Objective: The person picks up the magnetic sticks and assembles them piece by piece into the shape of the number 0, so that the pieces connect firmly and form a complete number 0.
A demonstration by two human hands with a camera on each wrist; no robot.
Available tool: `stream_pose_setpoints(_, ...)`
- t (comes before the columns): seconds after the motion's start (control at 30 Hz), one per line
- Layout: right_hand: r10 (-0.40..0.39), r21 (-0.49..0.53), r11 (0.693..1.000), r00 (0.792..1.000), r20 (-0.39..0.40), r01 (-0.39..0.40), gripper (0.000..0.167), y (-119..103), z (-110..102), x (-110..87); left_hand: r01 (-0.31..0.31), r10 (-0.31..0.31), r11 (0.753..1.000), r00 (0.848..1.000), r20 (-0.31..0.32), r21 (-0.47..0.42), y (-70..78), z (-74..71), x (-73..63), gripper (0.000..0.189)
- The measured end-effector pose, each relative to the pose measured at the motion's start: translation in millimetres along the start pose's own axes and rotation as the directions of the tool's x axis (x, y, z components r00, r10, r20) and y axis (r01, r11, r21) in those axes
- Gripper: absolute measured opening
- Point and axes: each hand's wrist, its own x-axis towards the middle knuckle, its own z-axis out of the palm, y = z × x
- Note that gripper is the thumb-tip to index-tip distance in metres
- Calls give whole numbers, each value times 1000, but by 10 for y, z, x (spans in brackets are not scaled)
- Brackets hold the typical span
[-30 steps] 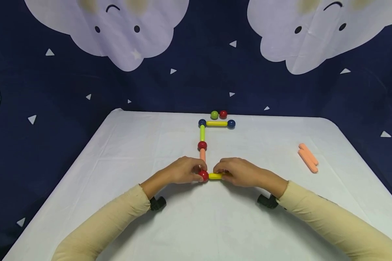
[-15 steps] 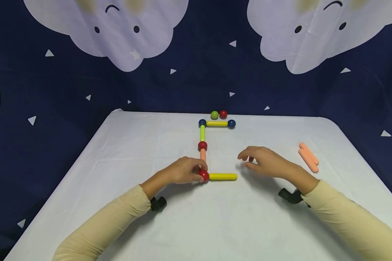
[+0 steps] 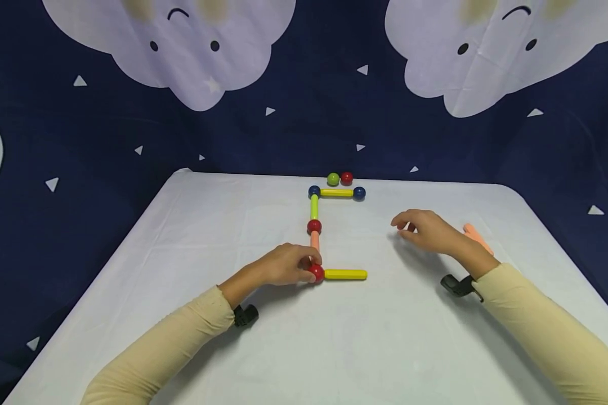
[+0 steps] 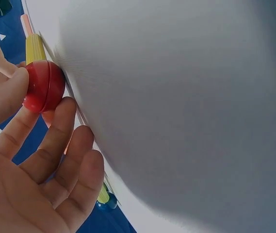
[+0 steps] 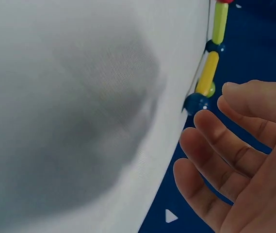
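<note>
My left hand pinches a red ball between thumb and fingers at the near corner of a chain of sticks and balls. From that ball a yellow stick points right, its far end bare. An orange stick runs away from it to a second red ball. Beyond come a lime stick, a blue ball, another yellow stick and a blue ball at its end. My right hand holds nothing above the table, fingers loosely bent.
Loose orange sticks lie at the right, partly hidden behind my right wrist. A green ball and a red ball sit by the far edge of the white table. A dark blue patterned cloth hangs behind.
My right hand has let go of the near yellow stick and moved right and away from me. The left hand has stayed on the red ball.
</note>
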Motion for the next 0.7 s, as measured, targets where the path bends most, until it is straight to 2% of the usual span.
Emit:
stream_pose_setpoints(0.2,39,13,999,999,-11,-39,25,67,77,258,0,0,1000,1000,2,-7,-2,5,-21,26)
stream_pose_setpoints(0.4,127,70,990,991,-50,-124,26,109,126,566,-1,1,1000,1000,-3,7,-3,1,-12,25)
stream_pose_setpoints(0.57,213,160,968,972,-100,-195,30,159,170,845,8,-8,1000,1000,-11,10,-2,-7,-12,24)
stream_pose_setpoints(0.7,288,223,941,948,-133,-255,33,192,199,1028,1,-1,1000,1000,-4,-3,-2,3,-9,24)
